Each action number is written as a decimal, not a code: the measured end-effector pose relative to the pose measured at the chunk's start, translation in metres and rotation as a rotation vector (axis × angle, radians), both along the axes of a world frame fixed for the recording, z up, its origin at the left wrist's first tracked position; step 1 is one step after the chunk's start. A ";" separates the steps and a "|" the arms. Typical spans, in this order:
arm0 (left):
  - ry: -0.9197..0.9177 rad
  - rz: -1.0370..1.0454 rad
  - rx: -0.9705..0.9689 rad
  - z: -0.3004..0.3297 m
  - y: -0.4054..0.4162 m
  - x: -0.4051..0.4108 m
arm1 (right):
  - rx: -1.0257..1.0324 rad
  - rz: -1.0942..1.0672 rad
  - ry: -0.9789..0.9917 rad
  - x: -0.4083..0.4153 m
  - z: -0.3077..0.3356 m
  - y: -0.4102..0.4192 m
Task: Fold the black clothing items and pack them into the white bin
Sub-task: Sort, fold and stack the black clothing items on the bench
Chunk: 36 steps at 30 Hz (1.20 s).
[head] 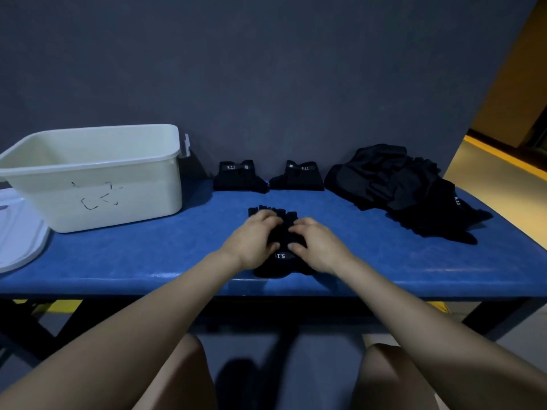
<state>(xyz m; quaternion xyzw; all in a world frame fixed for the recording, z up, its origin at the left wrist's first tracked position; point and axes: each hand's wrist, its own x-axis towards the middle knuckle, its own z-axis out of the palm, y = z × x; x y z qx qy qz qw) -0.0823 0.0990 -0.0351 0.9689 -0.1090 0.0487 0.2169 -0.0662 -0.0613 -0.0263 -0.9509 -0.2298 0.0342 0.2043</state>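
- Nearest the camera, two bare forearms reach forward over the person's knees toward the blue worktop (118, 255).
- The left hand (251, 238) and right hand (318, 244) lie side by side on a black garment (282, 261) near the worktop's front edge; both hands have their fingers curled down into the cloth, thumbs tucked against it, gripping it from either side.
- A white "5.11" label shows upside down on that garment, between the two wrists.
- To the far left, a white lid (17, 232) lies flat, partly under the view's edge.
- Just beyond it stands the white bin (97, 176), upright, with black scribbles on its front wall; what can be seen of its inside holds no clothing.
- Along the back edge, by the grey wall, sit two folded black garments: the left folded one (238, 177) and the right folded one (299, 177), close together, each with a "5.11" label.
- At the right, a loose pile of black clothes (405, 190) sprawls, well apart from the bin.
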 end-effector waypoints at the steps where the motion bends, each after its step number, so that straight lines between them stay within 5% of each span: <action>1: 0.081 -0.013 0.029 -0.004 0.002 0.002 | -0.018 -0.015 0.029 -0.001 -0.004 -0.002; 8: 0.282 -0.056 0.008 -0.013 0.012 0.006 | -0.065 -0.010 0.059 -0.003 -0.009 -0.006; 15: 0.095 -0.053 0.037 0.001 0.013 0.027 | -0.103 0.123 -0.048 -0.001 0.000 -0.012; 20: 0.324 -0.056 0.063 -0.016 0.017 0.035 | -0.073 0.112 0.058 0.001 -0.007 -0.017; 28: 0.353 -0.058 0.042 -0.013 0.016 0.039 | -0.112 0.289 -0.101 -0.005 -0.001 -0.024; 32: 0.295 -0.050 0.007 -0.007 0.016 0.036 | -0.245 0.322 -0.105 -0.005 -0.006 -0.024; 36: 0.006 -0.077 -0.061 0.000 0.016 0.020 | -0.271 0.311 -0.158 0.001 -0.004 -0.020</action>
